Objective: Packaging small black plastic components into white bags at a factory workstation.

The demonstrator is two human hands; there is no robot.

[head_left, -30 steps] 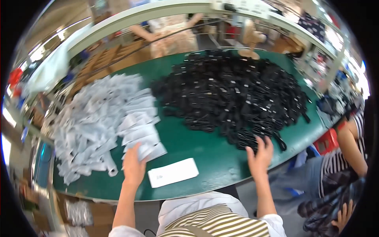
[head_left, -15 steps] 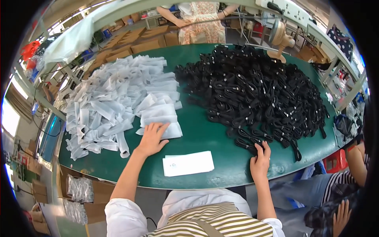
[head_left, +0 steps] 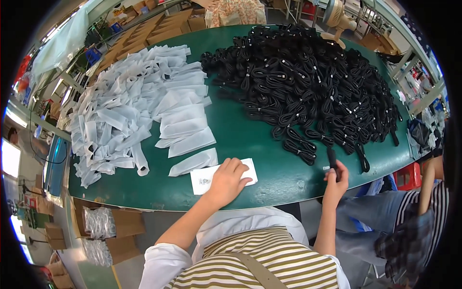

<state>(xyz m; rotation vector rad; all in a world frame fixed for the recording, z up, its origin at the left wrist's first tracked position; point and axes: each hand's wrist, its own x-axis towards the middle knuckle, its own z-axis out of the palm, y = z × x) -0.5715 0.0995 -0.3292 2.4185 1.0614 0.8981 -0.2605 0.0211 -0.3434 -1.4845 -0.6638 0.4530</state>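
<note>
On the stack of flat white sleeves (head_left: 199, 181) near the table's front edge lies my left hand (head_left: 228, 182), fingers together and thumb spread apart. Right of it, my right hand (head_left: 337, 180) grips a coiled black cable (head_left: 331, 156) that stands up from thumb and fingers. A large heap of similar black cables (head_left: 308, 91) covers the right side of the table. Just beyond the stack rests a single translucent white pouch (head_left: 194, 163). More translucent pouches (head_left: 185, 127) lie in an overlapping row behind it, beside a loose pile of pouches (head_left: 113, 115).
All this lies on a green table (head_left: 250, 144) with a curved front edge. A beige fan (head_left: 338, 18) stands at the far right. Another person (head_left: 236, 12) is across the table; a seated co-worker (head_left: 380, 216) is at right, near a red stool (head_left: 408, 176). Cartons (head_left: 125, 224) stand below left.
My left hand has left the pouch row and moved right onto the white stack. The right hand has lifted a cable off the heap's near edge. The view has tilted down.
</note>
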